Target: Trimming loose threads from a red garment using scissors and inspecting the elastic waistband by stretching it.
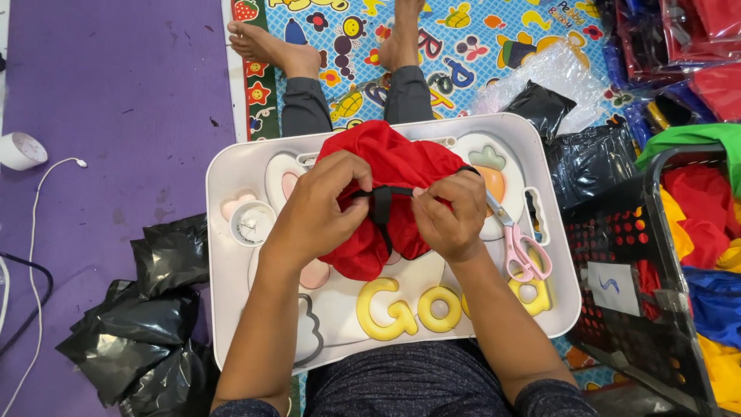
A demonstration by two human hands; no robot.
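Floor setting: purple mat (116, 116) to the left, a colourful children's play mat (463, 38) ahead, with the person's bare feet resting on it. Across the lap sits a white lap tray (231, 232) with rounded corners and raised yellow letters along its near edge. At tray centre, a bunched red fabric item (386, 166) with a black strap (382, 202) running across its front. Left hand (320, 205) is closed on the left side of the fabric, fingers curled over it and pinching the strap's left end. Right hand (451, 212) grips the right side, thumb and fingertips pressed together on the strap. Both hands are close together, the strap taut between them. Pink-handled scissors (519, 245) lie on the tray just right of the right hand, untouched. Black plastic bags (147, 324) are heaped on the floor at left; a black basket (679, 255) of red, yellow, blue and green cloth stands at right.
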